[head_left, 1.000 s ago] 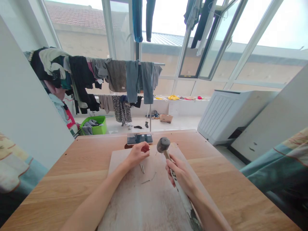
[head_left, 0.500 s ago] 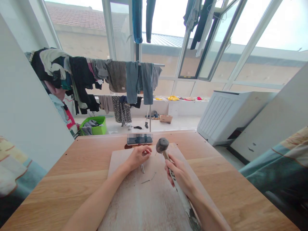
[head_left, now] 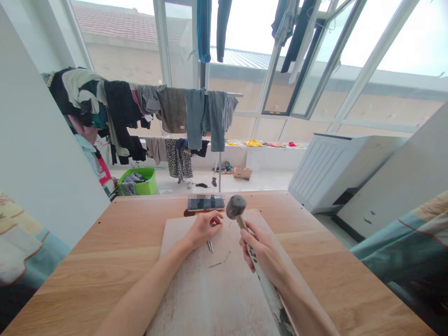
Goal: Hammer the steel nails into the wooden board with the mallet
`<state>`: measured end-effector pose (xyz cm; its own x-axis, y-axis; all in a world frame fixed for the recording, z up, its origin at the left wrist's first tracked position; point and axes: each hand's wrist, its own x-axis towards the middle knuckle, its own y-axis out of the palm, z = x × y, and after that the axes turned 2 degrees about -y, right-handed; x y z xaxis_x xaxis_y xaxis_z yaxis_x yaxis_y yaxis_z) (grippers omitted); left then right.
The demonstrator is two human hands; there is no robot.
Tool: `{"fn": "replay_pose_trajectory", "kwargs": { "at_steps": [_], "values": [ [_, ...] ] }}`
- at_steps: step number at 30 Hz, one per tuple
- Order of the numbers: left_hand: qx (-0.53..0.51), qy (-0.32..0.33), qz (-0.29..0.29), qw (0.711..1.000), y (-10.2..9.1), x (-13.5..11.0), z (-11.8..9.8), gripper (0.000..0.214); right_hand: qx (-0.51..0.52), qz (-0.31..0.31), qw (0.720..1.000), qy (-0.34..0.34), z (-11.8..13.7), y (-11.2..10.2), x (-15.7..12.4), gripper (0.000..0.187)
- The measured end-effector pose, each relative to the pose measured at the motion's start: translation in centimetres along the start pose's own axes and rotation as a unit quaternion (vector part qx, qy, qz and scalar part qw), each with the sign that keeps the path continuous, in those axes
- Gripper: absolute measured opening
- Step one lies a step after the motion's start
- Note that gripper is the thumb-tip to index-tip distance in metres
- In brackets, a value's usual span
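Note:
My right hand (head_left: pixel 261 247) is wrapped round the handle of a mallet (head_left: pixel 236 207). Its dark, blunt head is raised over the far part of a pale, worn board (head_left: pixel 196 298). To the left, my left hand (head_left: pixel 205 228) rests low over the board with thumb and fingers curled together; whatever lies between the fingertips is too small to make out. A shiny metal piece (head_left: pixel 210 246) pokes out from beneath that hand. Closer to me, two thin nails (head_left: pixel 215 265) lie on the board. A faint thin upright thing (head_left: pixel 230 223) shows just below the mallet head.
The board lies on a wooden table (head_left: pixel 87 261). A phone (head_left: pixel 206 203) is beyond my left hand, by the table's far edge. Past the table are a laden clothes rack (head_left: pixel 175 112), a green basket (head_left: pixel 145 188) and a white appliance (head_left: pixel 315 172). Curtains flank both sides.
The whole view has shifted slightly, so things sit a little further right. The mallet head is slightly higher and further left relative to the board. Both hands keep nearly the same pose.

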<state>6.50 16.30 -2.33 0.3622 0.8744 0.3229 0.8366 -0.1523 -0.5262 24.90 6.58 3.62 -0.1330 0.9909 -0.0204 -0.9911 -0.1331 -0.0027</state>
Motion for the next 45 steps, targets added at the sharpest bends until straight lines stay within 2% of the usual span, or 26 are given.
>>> {"fn": "replay_pose_trajectory", "kwargs": {
  "at_steps": [4,7,11,16,19,23,25,27,28,30,31,33,36,38,41,45],
  "values": [
    [-0.001,0.006,-0.002,1.000,-0.1,0.1,-0.1,0.017,0.012,0.024,1.000,0.016,-2.0,0.9,0.2,0.039],
    [-0.003,0.003,-0.003,1.000,-0.2,0.1,-0.1,0.025,0.003,0.021,1.000,0.019,-2.9,1.2,0.2,0.043],
    [-0.001,-0.005,0.003,1.000,-0.2,0.0,-0.1,0.036,0.010,0.006,1.000,0.015,-3.0,1.1,0.1,0.046],
    [0.028,-0.009,0.018,0.999,-0.4,0.2,-0.3,0.036,0.021,0.022,0.999,0.022,-3.1,1.0,0.1,0.049],
    [0.072,-0.015,0.031,0.997,-1.2,0.0,-1.2,0.033,0.034,0.001,0.999,0.010,-2.9,1.0,-0.1,0.050],
    [0.137,-0.006,0.101,0.985,-1.5,-1.3,-4.0,0.024,0.043,-0.044,0.998,-0.009,-2.3,0.8,-0.3,0.048],
    [0.169,0.005,0.162,0.972,-0.5,-2.3,-5.6,0.025,0.044,-0.059,0.997,-0.018,-2.2,0.6,-0.3,0.045],
    [0.225,0.030,0.218,0.949,0.9,-3.2,-6.9,0.016,0.040,-0.064,0.997,-0.028,-2.2,0.4,-0.3,0.042],
    [0.250,0.050,0.238,0.937,1.6,-3.5,-7.4,0.013,0.036,-0.065,0.997,-0.033,-2.3,0.3,-0.3,0.041],
    [0.283,0.085,0.261,0.919,2.5,-3.8,-7.8,0.022,0.030,-0.066,0.997,-0.040,-2.4,0.2,-0.3,0.040],
    [0.280,0.094,0.262,0.919,2.6,-3.7,-7.7,0.023,0.031,-0.067,0.996,-0.042,-2.4,0.2,-0.3,0.040],
    [0.228,0.088,0.244,0.938,1.8,-3.1,-7.1,0.020,0.037,-0.074,0.996,-0.038,-2.5,0.1,-0.2,0.040],
    [0.111,0.057,0.186,0.975,-0.7,-1.5,-5.3,0.018,0.046,-0.083,0.995,-0.027,-2.4,0.1,-0.1,0.040],
    [0.080,0.032,0.137,0.987,-2.4,-0.5,-3.7,0.017,0.048,-0.083,0.995,-0.028,-2.3,0.2,-0.1,0.039],
    [0.056,-0.014,0.084,0.995,-3.9,0.2,-1.3,0.014,0.043,-0.079,0.996,-0.027,-2.1,0.3,-0.3,0.040],
    [0.030,-0.038,0.075,0.996,-4.1,-0.1,0.5,0.013,0.043,-0.070,0.996,-0.022,-2.0,0.4,-0.4,0.042]
  ]
}}
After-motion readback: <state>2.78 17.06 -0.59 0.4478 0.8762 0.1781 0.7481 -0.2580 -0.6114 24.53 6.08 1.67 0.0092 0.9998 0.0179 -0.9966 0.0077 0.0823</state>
